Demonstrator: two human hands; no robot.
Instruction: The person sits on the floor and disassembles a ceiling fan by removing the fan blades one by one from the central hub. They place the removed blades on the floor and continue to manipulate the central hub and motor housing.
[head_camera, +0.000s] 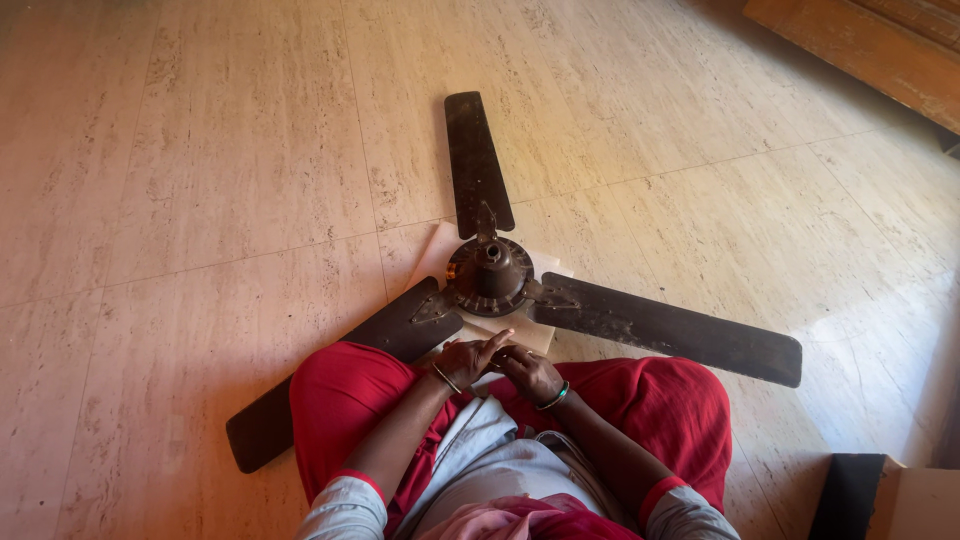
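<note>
Head view: the person sat cross-legged on a pale tiled floor (200, 150), red trousers (340, 400) over both knees, looking down at a dark ceiling fan (489, 275) that lay flat just in front of the legs. The fan's round hub rested on a light board (440, 250). Three blades spread from the hub: one pointed away from the person, one ran to the right across the floor, and one ran left and passed under the person's left knee.

The left hand (468, 358) and right hand (530, 373) were together between the knees, just short of the hub and at the near edge of the board. The two hands touched each other. The left fingers were stretched out fairly straight towards the right hand; the right fingers were curled in. Whether either hand held some small thing could not be told, as the fingers hid the gap between them. Each wrist wore a bangle.

A wooden piece (870, 50) lay at the top right, and a dark and pale box (880, 495) at the bottom right, both well apart from the fan.
</note>
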